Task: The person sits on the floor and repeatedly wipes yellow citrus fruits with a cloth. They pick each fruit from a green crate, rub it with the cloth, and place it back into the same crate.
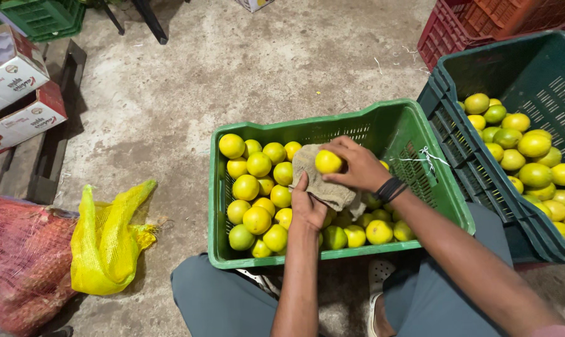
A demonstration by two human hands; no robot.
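A green plastic crate (pixel 399 125) between my knees holds several yellow-green citrus fruits (pixel 257 187). My right hand (pixel 357 168) grips one yellow fruit (pixel 328 161) and presses it against a beige cloth (pixel 323 184). My left hand (pixel 308 207) holds that cloth from below, over the fruits in the crate. A dark band sits on my right wrist.
A darker green crate (pixel 532 68) with more citrus stands at the right, with red and orange crates (pixel 476 25) behind it. A yellow mesh bag (pixel 107 240) and a red mesh sack (pixel 20 262) lie at the left, cardboard boxes (pixel 17 93) on a pallet beyond. Concrete floor.
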